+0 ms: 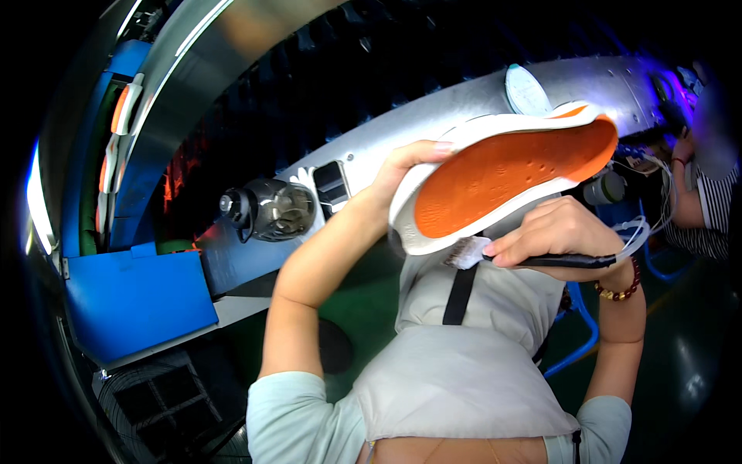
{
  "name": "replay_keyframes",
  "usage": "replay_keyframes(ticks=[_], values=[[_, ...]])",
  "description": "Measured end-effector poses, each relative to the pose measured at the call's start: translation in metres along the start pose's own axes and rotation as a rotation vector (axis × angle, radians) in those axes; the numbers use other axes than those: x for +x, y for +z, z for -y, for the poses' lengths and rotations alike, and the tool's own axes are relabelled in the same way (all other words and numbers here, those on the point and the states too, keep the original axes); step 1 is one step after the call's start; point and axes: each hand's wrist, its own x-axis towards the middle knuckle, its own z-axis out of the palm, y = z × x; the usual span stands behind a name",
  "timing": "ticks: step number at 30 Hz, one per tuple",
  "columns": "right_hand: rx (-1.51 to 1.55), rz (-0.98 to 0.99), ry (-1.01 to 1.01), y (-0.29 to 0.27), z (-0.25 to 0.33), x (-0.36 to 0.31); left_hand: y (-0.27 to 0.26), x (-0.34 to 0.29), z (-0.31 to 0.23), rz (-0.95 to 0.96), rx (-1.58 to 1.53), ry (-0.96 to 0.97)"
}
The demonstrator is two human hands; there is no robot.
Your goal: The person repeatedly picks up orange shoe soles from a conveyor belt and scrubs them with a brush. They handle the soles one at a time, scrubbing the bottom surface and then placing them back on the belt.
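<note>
Raised in front of me is a shoe sole point(495, 185), white around the rim with an orange inner face turned toward me. My left hand point(406, 170) grips its rim at the left, the thumb lying over the edge and the other fingers hidden behind. Just under the sole's lower edge, my right hand point(560, 236) is closed on a brush point(525, 260) with a black handle and pale, stubby bristles. The bristles point left, close to the white rim; whether they touch it I cannot tell. A clear tube point(638, 236) runs from the handle's rear end.
A curved metal ledge point(363, 147) spans the far side, carrying a round pale lid point(527, 91). Left stand a clear jug point(282, 210) and a blue box point(139, 305). More soles point(120, 127) line the far left. At right are a tub point(607, 188) and another person's arm point(686, 182).
</note>
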Motion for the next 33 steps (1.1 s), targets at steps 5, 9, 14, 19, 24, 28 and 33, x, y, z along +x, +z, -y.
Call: replay_keyframes(ticks=[5, 9, 14, 19, 24, 28, 33], values=[[0.139, -0.123, 0.023, 0.009, -0.027, -0.013, 0.011, -0.004, 0.005, -0.163, 0.141, -0.146], [-0.057, 0.049, 0.056, -0.001, -0.008, -0.016, -0.011, -0.013, 0.011, -0.233, 0.222, -0.119], [-0.004, -0.074, 0.04, 0.002, -0.028, -0.028, -0.008, -0.023, 0.012, -0.294, 0.246, -0.08], [0.122, -0.231, 0.077, -0.006, -0.024, -0.029, -0.032, -0.023, 0.018, -0.262, -0.078, -0.072], [-0.164, -0.059, 0.063, -0.004, -0.01, -0.032, -0.083, -0.018, 0.012, -0.112, 0.255, 0.165], [-0.128, -0.419, 0.08, 0.001, 0.042, -0.017, -0.083, -0.019, 0.011, -0.205, 0.203, 0.361], [0.033, -0.714, 0.168, 0.008, -0.002, 0.005, -0.028, 0.041, 0.026, 0.425, -0.281, 0.24]])
